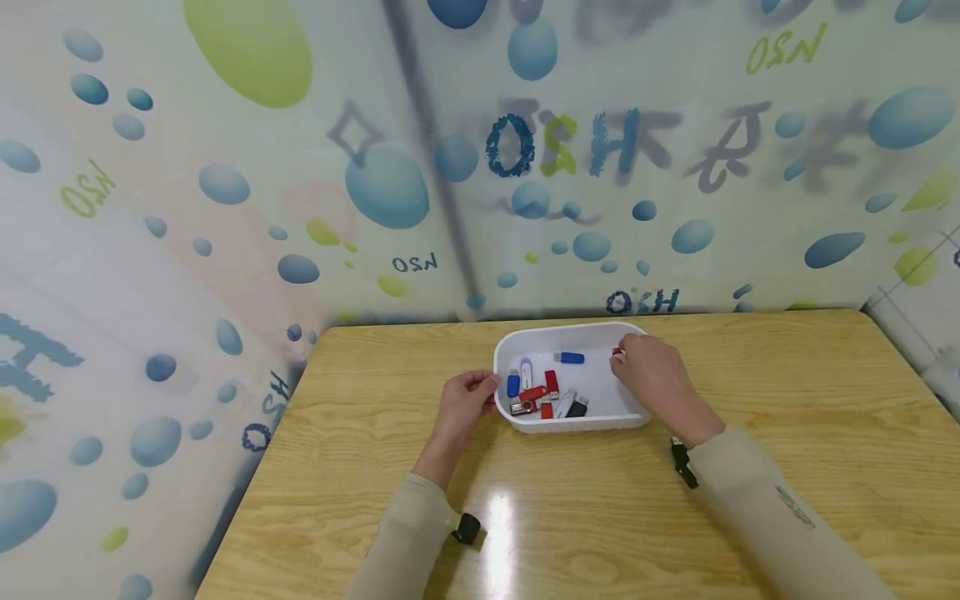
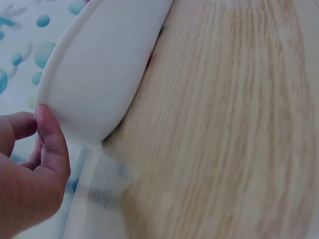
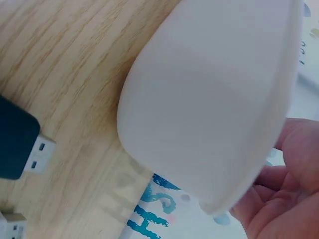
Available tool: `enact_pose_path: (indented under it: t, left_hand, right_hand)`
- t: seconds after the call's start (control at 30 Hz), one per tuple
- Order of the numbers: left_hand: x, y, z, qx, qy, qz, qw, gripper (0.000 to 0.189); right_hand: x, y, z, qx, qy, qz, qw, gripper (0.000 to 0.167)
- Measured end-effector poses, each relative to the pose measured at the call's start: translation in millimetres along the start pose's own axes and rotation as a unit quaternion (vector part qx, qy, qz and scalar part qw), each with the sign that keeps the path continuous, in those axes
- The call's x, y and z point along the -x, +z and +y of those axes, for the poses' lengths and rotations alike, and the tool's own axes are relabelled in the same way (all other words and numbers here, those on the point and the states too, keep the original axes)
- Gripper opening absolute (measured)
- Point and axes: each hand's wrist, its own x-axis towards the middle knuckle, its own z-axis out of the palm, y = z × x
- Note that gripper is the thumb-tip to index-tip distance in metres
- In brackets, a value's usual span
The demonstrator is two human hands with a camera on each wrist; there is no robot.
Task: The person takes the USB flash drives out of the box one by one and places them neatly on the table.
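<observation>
A white plastic tray (image 1: 577, 423) stands near the table's far edge with several USB flash drives in it. Red, white, blue and black ones lie bunched at its left end, and a blue flash drive (image 1: 572, 358) lies apart near the back wall. My left hand (image 1: 462, 408) pinches the left rim between thumb and fingers. Over the right end reaches my right hand (image 1: 654, 371), fingers curled down inside the rim around a red flash drive (image 1: 617, 352), of which only a bit shows. In the right wrist view the tray's wall (image 3: 209, 99) hides those fingertips.
On the wooden table (image 1: 360, 483), a dark flash drive (image 3: 17, 139) with a metal plug lies beside the tray's right end, with another metal plug (image 3: 12, 226) near it. A printed curtain (image 1: 480, 233) hangs behind the table's far edge.
</observation>
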Motion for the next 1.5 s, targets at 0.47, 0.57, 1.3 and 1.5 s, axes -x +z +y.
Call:
enact_pose_path:
  t: [0.47, 0.57, 1.3, 1.5]
  left_hand:
    - [-2.3, -0.3, -0.5, 0.012, -0.006, -0.005, 0.9999, 0.027]
    - [-2.0, -0.7, -1.0, 0.009, -0.005, -0.004, 0.9999, 0.027]
    - [-0.8, -0.3, -0.2, 0.004, 0.001, 0.002, 1.0, 0.025]
    - [-1.5, 0.2, -1.2, 0.006, 0.003, -0.001, 1.0, 0.026]
  right_hand:
    - [22.0, -17.3, 3.6, -0.038, 0.009, 0.036, 0.9986, 0.028]
    - [28.4, -20.2, 5.3, -0.042, 0.009, 0.043, 0.9981, 0.028]
    - [66.0, -54.1, 30.4, -0.065, 0.022, 0.1, 0.9926, 0.037]
    - [76.4, -58.9, 40.2, -0.065, 0.026, 0.108, 0.9916, 0.038]
